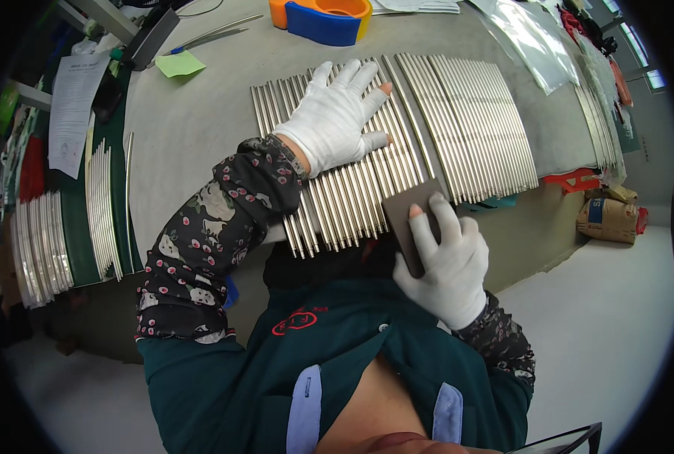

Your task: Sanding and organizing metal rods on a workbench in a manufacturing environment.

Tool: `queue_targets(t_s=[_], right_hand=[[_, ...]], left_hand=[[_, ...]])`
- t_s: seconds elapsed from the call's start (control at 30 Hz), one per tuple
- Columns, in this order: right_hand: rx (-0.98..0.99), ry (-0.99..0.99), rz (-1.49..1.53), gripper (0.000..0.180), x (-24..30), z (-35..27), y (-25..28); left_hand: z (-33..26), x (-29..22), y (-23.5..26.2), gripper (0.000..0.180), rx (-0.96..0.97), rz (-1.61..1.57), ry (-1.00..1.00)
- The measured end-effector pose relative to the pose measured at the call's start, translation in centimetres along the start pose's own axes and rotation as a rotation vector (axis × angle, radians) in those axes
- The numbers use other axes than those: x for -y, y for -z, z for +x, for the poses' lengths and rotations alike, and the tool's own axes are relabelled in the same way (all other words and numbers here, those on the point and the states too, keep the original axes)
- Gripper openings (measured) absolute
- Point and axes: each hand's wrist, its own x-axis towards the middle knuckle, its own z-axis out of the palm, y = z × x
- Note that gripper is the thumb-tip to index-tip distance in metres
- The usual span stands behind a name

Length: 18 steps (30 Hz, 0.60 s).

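A row of thin silver metal rods lies side by side on the grey table, their near ends sticking out past its front edge. My left hand, in a white glove with some bare fingertips, rests flat across these rods with its fingers spread. My right hand, gloved the same way, grips a flat dark brown block, which looks like a sanding block. The block is by the near ends of the rods, at the right side of the row; whether it touches them I cannot tell. A second row of rods lies to the right.
An orange and blue tape dispenser stands at the back, with a green sticky note to its left. Clear plastic bags lie at the back right. More rods are at the far left. A sack sits low at the right.
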Motion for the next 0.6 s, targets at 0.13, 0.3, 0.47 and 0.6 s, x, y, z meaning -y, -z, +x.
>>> queue_targets(t_s=[0.13, 0.3, 0.47, 0.6], right_hand=[[-0.038, -0.046, -0.027, 0.054, 0.0, 3.2, -1.7], [0.049, 0.008, -0.020, 0.056, 0.1, -1.9, 0.6], [-0.052, -0.039, 0.053, 0.056, -0.3, 1.6, -1.4], [-0.003, 0.001, 0.140, 0.062, -1.1, -2.8, 0.6]], left_hand=[[0.4, 0.1, -0.4, 0.074, 0.013, 0.018, -0.015], [-0.1, -0.1, -0.1, 0.076, 0.043, 0.015, -0.001], [0.0, 0.4, -0.3, 0.078, 0.030, 0.041, -0.019], [-0.5, 0.8, 0.0, 0.078, 0.049, 0.035, -0.015]])
